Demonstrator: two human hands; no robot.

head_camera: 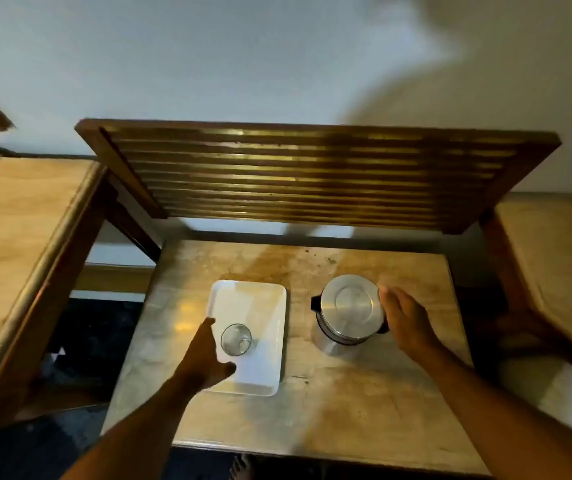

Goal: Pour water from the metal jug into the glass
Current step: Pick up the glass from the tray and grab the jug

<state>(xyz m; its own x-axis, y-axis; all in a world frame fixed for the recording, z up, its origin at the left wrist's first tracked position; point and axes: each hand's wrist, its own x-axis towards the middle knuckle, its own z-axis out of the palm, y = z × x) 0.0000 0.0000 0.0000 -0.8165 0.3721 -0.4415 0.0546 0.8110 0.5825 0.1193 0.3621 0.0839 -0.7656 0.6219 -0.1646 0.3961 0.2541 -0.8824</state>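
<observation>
Nothing of the pouring is done yet, as far as I can judge: the glass (236,339) stands upright on the white tray (264,379) and looks empty, and the metal jug (348,311) sits on the bench (347,410) with its lid on, untouched. Everything is still ahead of me: take the jug, lift it, tip it over the glass, set it back.

My left hand (205,358) hangs over the tray's left edge, just beside the glass, its fingers (207,329) spread loose and holding nothing; I cannot tell whether they brush the glass wall. My right hand (404,318) is at the jug's right side, fingers (386,296) slack and blurred at the tips, close against the lid's rim but not wrapped around anything. The jug's dark spout points left, toward the tray, and its handle appears to be under my right palm
</observation>
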